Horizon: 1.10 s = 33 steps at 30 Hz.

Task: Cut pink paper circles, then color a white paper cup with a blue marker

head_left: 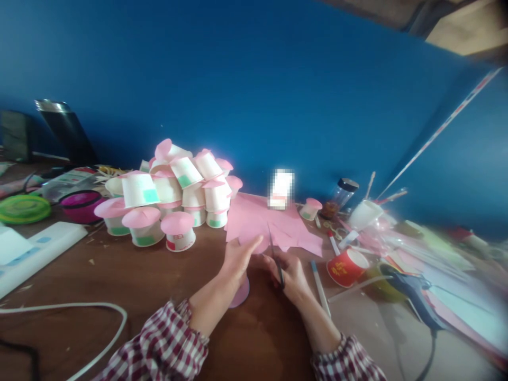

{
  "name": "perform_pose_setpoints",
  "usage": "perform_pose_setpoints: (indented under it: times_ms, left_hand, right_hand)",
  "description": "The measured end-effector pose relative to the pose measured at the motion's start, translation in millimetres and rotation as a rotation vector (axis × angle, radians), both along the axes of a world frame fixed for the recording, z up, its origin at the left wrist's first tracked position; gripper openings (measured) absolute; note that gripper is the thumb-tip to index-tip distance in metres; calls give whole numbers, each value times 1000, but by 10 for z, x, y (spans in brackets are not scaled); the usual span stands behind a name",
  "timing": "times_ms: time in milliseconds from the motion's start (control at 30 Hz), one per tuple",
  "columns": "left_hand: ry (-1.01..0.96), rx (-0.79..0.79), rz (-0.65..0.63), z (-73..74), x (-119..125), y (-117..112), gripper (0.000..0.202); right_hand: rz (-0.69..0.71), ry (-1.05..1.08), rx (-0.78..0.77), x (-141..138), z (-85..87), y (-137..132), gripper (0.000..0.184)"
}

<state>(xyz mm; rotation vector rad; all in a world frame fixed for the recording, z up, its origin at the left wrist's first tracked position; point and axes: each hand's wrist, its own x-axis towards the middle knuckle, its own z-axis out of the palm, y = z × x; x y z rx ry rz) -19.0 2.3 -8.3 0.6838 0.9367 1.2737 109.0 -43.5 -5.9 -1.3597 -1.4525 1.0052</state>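
Note:
My left hand point(238, 258) is closed on a piece of pink paper point(251, 237), its thumb stretched over the near edge. In my right hand point(292, 275) is a pair of scissors point(279, 264), with the blades pointing up and away beside the held paper. Whether the blades touch that paper I cannot tell. More pink paper sheets point(260, 209) lie overlapping on the table just beyond both hands. A rounded pink paper piece point(241, 295) rests on the table, partly hidden under my left wrist.
Left of the sheets stands a heap of paper cups point(139, 189) with pink paper tops. One small cup point(309, 209) stands behind right. On the right are a marker point(320, 288), a red paper cup point(346, 267) and a glue gun point(416, 296). A power strip point(43, 251) lies left.

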Motion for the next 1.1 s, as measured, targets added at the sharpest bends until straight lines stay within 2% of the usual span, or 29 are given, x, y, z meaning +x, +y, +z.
perform_pose_setpoints:
  times_ms: [200, 533, 833, 1100]
  left_hand:
    - [11, 18, -14, -80, -5, 17, 42]
    - [-19, 44, -88, -21, -19, -13, 37]
    - [23, 23, -61, -63, -15, 15, 40]
    - [33, -10, -42, -29, -21, 8, 36]
  right_hand:
    - [10, 37, -6, -9, 23, 1, 36]
    - [38, 52, -1, 15, -2, 9, 35]
    - [28, 24, 16, 27, 6, 5, 35]
    - [16, 15, 21, 9, 34, -3, 34]
